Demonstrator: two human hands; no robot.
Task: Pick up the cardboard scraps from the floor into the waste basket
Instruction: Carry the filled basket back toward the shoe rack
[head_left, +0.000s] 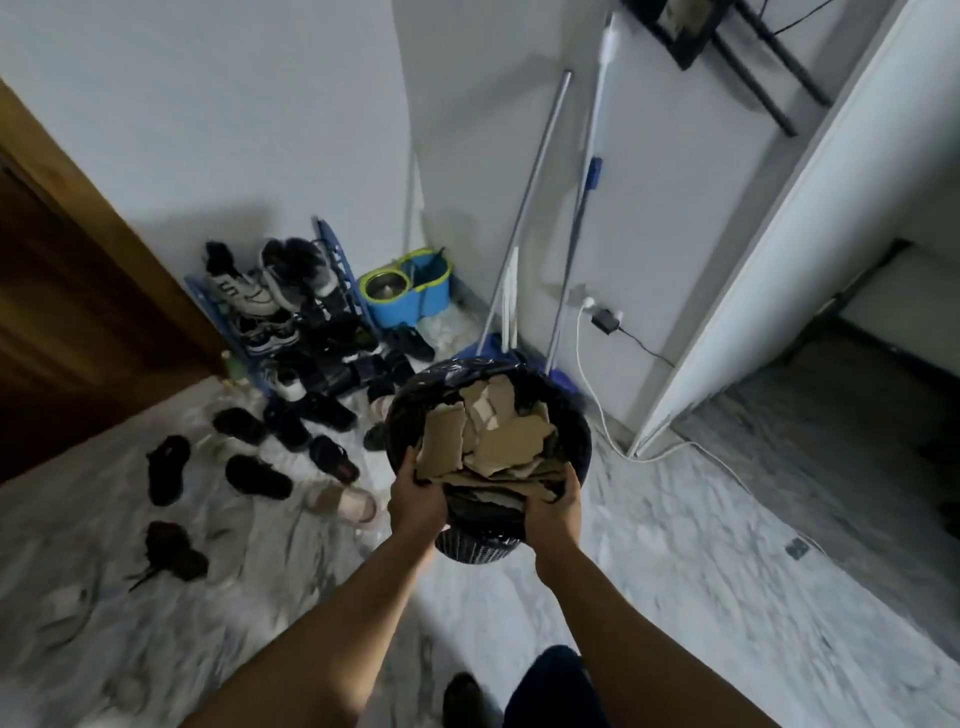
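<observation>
At the far left edge of the floor (675, 571) stands a wooden door (62, 291), and in front of it loose shoes (260, 475) lie scattered, thickening into a pile around the blue shoe rack (291, 306) against the back wall. Just right of the rack, in the back corner, sits a blue and green mop bucket (410, 288). My left hand (418, 501) grips the near rim of the waste basket (576, 431), fingers curled over the black liner and touching one of the cardboard scraps (498, 431). All the scraps I can see are heaped inside the basket, some standing up past the rim. My right hand (553, 512) clamps the near rim on the other side, thumb hooked over the liner. The basket looks raised off the floor and tipped toward me. That tilt is my main worry: with the pile this high, any further lean or a jolt could slide pieces back out. The liner is slick, so my grip could slip on it too. Right of the basket, two mop poles (530, 208) lean on the wall, and a white cable (597, 395) trails across the floor from a plugged-in charger (605, 319). Swinging the basket could knock the poles over, and the cable or the shoes could catch my foot.
</observation>
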